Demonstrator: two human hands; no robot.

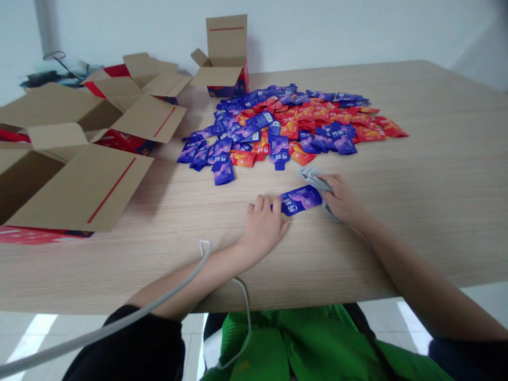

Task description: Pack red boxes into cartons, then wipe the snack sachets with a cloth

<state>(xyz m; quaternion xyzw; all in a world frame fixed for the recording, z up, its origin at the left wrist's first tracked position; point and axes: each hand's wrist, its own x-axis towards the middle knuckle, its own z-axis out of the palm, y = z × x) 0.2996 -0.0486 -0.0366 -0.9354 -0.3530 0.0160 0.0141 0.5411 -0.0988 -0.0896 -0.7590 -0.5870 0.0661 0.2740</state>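
A single purple packet (301,200) lies flat on the table in front of me. My left hand (265,225) rests at its left end, fingertips on the packet's narrow tip and the thumb apart from them. In my right hand (342,197) is a bunched grey cloth (313,177), which touches the packet's right end. The fingers are wrapped round the cloth. Beyond both hands spreads a heap of purple packets (223,172) and red-orange packets (371,132).
Open cardboard boxes (83,182) with raised flaps stand along the left side of the table (397,227). Another open box (227,79) is behind the heap. A white cable (159,302) crosses over my left forearm. Dark, bagged items sit at the far left.
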